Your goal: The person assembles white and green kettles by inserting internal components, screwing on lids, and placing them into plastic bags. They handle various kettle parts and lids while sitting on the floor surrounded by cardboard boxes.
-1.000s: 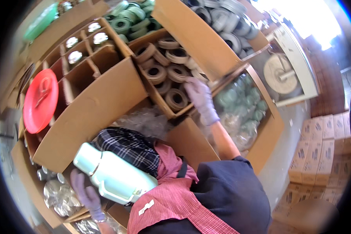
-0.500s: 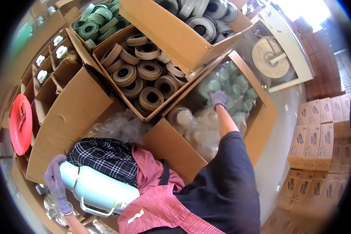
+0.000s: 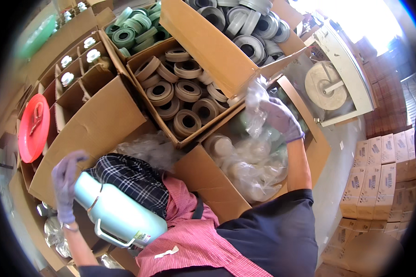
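A light-blue vacuum flask (image 3: 122, 207) with a side handle lies slantwise against my red checked apron (image 3: 196, 242), its narrower end toward my left hand. My left hand (image 3: 65, 187), in a pale purple glove, is raised beside that end, fingers stretched out and slightly blurred, holding nothing. My right hand (image 3: 282, 119), gloved alike, is closed on a crumpled clear plastic bag (image 3: 255, 108) above an open cardboard box (image 3: 216, 180). White and pale-green rounded pieces in clear plastic fill this box; my hand and the bag hide some of them.
Ahead, a carton holds beige rings (image 3: 188, 122), with green rings (image 3: 125, 37) and grey rings (image 3: 249, 46) beyond. At left are a divided carton (image 3: 90, 122) and a red plate (image 3: 33, 129) bearing scissors. Stacked cartons (image 3: 381, 180) stand right, below a white frame with a disc (image 3: 326, 85).
My right hand has come up out of the box, pulling up clear plastic. My left hand has lifted off the flask's narrower end. The view has shifted slightly.
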The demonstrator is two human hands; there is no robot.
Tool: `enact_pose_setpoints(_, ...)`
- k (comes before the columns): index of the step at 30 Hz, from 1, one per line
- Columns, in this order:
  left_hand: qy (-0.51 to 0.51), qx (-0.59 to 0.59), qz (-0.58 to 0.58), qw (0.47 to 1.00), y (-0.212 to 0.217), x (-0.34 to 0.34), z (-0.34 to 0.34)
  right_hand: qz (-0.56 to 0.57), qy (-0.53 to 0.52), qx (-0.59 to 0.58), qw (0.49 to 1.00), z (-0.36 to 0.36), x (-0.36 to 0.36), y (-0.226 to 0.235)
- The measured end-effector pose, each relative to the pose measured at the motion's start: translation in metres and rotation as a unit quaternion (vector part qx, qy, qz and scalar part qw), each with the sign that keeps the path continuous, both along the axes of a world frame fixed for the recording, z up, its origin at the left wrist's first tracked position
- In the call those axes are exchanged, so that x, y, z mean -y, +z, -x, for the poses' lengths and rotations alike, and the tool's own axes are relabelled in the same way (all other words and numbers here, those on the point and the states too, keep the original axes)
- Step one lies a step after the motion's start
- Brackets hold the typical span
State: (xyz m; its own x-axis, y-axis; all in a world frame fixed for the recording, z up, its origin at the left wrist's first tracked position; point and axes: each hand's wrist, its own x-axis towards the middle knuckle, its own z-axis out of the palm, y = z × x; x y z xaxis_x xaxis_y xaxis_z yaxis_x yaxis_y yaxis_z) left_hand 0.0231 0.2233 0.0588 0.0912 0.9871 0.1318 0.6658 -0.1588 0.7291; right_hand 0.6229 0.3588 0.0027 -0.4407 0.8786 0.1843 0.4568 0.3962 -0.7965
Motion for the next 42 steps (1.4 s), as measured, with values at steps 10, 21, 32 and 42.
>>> enact_pose_setpoints(10, -0.229, -0.198, -0.155, 0.94, 0.001, -0.053, -0.035, 0.336, 0.146, -0.641, 0.674, 0.381, -0.113, 0.131)
enact_pose_setpoints(21, 0.104, 0.327, -0.194, 0.919, -0.011, -0.137, -0.008, 0.181, 0.042, -0.401, 0.897, 0.466, -0.085, 0.106)
enact_pose_setpoints(32, 0.218, 0.582, -0.035, 0.783, -0.052, -0.115, 0.033, -0.212, -0.068, -0.004, 0.975, 0.417, -0.019, -0.011)
enact_pose_setpoints(42, 0.207, 0.598, 0.026, 0.774, -0.085, 0.02, 0.085, -0.011, -0.002, 0.082, 0.997, 0.41, 0.028, -0.088)
